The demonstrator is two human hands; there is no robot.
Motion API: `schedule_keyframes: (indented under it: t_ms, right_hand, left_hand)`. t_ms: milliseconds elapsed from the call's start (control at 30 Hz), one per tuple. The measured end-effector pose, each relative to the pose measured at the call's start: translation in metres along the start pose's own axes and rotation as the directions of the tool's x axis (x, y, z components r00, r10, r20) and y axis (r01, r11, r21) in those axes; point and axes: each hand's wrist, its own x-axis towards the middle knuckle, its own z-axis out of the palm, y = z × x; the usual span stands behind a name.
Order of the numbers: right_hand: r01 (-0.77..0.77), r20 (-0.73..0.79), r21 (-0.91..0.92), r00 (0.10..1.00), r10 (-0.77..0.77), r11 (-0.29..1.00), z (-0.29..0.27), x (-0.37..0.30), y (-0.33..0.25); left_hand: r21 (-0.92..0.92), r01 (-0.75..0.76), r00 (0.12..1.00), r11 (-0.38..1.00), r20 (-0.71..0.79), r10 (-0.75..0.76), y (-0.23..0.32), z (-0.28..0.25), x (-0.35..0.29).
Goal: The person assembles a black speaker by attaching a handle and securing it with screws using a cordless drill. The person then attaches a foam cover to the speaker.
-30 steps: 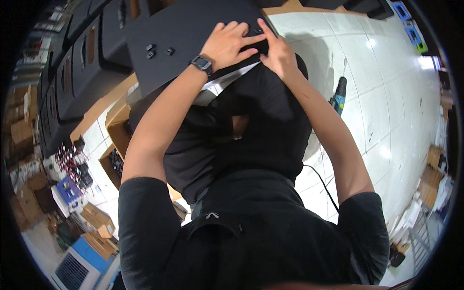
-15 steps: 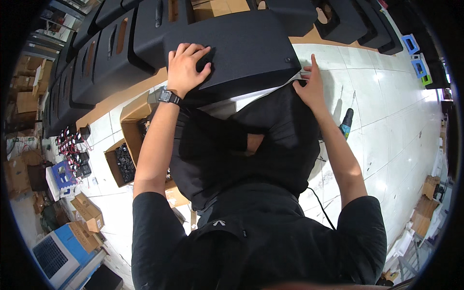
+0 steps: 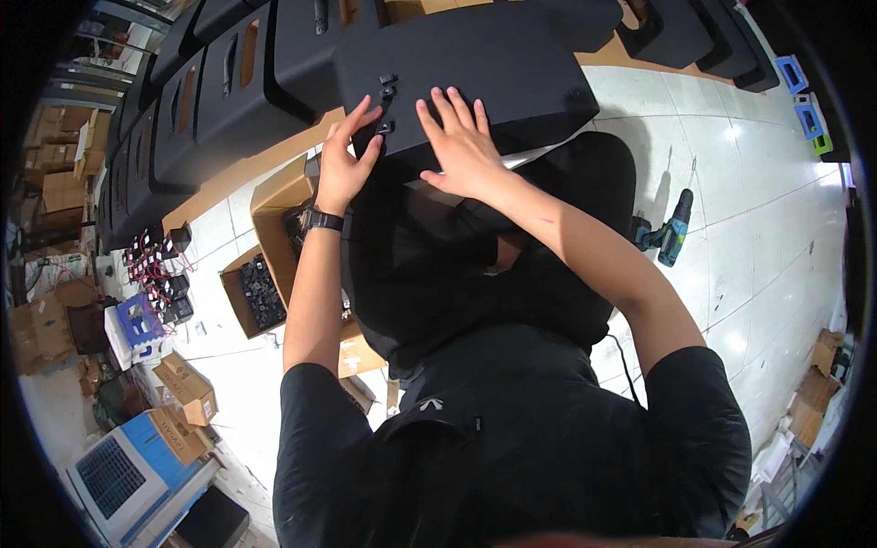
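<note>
A large black box-shaped cabinet (image 3: 484, 64) with a textured surface lies in front of my legs. Several small black parts (image 3: 387, 84) sit near its left end; their exact kind is too small to tell. My left hand (image 3: 343, 169) is beside them, thumb and fingers apart, with one small black piece (image 3: 385, 128) close to the fingertips. Whether the fingers touch that piece I cannot tell. My right hand (image 3: 468, 155) rests on the cabinet's near edge, fingers spread and nothing held.
More black cabinets (image 3: 206, 110) stand in a row at the far left. A cardboard box of small dark parts (image 3: 256, 292) is left of my legs. On the white tiled floor to the right lies a cordless drill (image 3: 674, 228). Wired black units (image 3: 160, 274) are at far left.
My right hand has come left from beside my knee onto the cabinet. My left hand has drawn back from the cabinet's top, and small black parts now show there.
</note>
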Motion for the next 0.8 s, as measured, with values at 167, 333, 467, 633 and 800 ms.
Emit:
schedule_keyframes:
  t_ms: [167, 333, 467, 633, 800]
  right_hand:
    - [-0.071, 0.070, -0.168, 0.994, 0.083, 0.983, 0.007, 0.003, -0.029]
    - [-0.063, 0.060, -0.197, 0.995, 0.076, 0.978, 0.012, 0.002, -0.025]
    - [-0.009, 0.051, -0.220, 0.998, 0.021, 0.975, 0.011, 0.000, -0.016]
    - [0.354, 0.060, -0.153, 0.935, -0.349, 0.923, -0.009, 0.007, 0.035]
    - [0.608, 0.125, -0.077, 0.792, -0.597, 0.790, -0.013, 0.031, 0.056]
  left_hand:
    - [-0.018, 0.089, 0.996, 0.996, -0.001, -0.089, -0.011, -0.008, -0.005]
    - [0.091, -0.015, 0.999, 0.996, -0.036, 0.019, -0.016, 0.001, -0.001]
    - [0.128, -0.017, 0.998, 0.992, -0.056, 0.024, -0.020, 0.001, -0.006]
    - [0.052, 0.041, 0.997, 0.998, -0.061, -0.038, -0.023, -0.002, -0.014]
    - [0.075, 0.005, 0.999, 0.997, -0.037, -0.002, -0.023, -0.007, -0.013]
